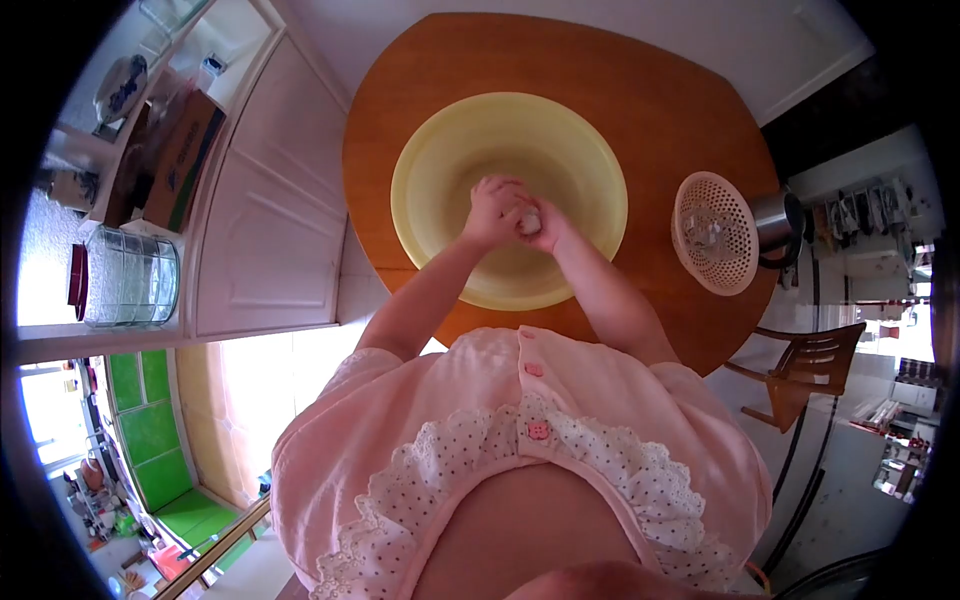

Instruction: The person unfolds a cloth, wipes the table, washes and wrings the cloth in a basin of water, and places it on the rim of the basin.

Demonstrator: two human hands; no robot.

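A large pale yellow basin (412, 190) stands on the wooden table, and both my hands are together over its middle. My left hand (496, 210) is closed, its fingers curled over toward the other hand. Against it, my right hand (546, 230) is also closed. A small whitish lump (529, 222) shows between the two hands, gripped by them; its kind is too small to make out. The palms and part of the lump are hidden by the fingers. Whether the basin holds water, I cannot tell.
A pink perforated basket (743, 232) stands at the table's right, with something pale inside. Beside it is a metal kettle (778, 222) with a dark handle. The brown table (640, 85) has a rounded edge. A wooden chair (815, 365) stands right; a white cabinet (270, 200) rises left.
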